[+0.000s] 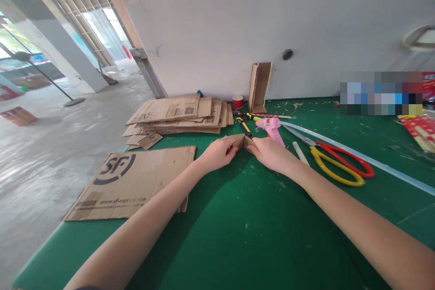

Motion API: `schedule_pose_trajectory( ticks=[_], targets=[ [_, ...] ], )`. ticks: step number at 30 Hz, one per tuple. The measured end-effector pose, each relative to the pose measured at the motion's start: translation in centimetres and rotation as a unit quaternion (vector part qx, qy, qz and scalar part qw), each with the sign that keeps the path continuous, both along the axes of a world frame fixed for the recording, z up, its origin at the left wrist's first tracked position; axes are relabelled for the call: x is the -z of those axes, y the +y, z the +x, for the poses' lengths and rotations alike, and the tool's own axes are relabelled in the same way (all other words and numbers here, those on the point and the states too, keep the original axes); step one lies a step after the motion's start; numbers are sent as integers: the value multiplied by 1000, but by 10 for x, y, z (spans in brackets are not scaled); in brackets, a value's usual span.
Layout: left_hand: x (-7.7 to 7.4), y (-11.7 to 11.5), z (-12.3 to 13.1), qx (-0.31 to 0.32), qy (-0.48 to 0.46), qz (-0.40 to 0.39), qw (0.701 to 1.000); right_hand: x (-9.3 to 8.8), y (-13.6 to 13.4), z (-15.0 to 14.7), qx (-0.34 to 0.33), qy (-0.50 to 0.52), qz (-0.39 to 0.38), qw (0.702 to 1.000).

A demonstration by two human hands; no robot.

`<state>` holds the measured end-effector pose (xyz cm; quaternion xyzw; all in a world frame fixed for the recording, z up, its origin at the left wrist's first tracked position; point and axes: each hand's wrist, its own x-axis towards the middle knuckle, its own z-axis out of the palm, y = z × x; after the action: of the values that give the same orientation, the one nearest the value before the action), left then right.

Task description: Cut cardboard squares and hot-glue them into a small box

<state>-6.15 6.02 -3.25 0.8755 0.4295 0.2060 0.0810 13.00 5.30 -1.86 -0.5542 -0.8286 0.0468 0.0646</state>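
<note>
My left hand (217,152) and my right hand (272,153) meet at the middle of the green table (258,235). Both pinch a small folded cardboard piece (239,140) held between them, the fingers closed on its two ends. A pink glue gun (272,128) lies just behind my right hand. A yellow-and-black handled tool (244,125) lies behind the cardboard piece.
A flat cardboard sheet with a black logo (131,181) lies at the left, near the table edge. A stack of flattened boxes (180,114) sits behind it. Red-and-yellow scissors (335,163), a long clear glue stick (367,158), a red spool (237,101) and an upright cardboard box (260,87) stand by the white wall.
</note>
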Motion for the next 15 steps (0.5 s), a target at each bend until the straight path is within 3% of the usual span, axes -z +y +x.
schedule_pose_trajectory(
  ticks=[8,15],
  targets=[
    [-1,1,5,11,-10,0,1000,-1,1,1,1,-8,0,1000],
    [-1,0,8,-16,-10,-18,1000,-1,1,1,3,-8,-8,1000]
  ],
)
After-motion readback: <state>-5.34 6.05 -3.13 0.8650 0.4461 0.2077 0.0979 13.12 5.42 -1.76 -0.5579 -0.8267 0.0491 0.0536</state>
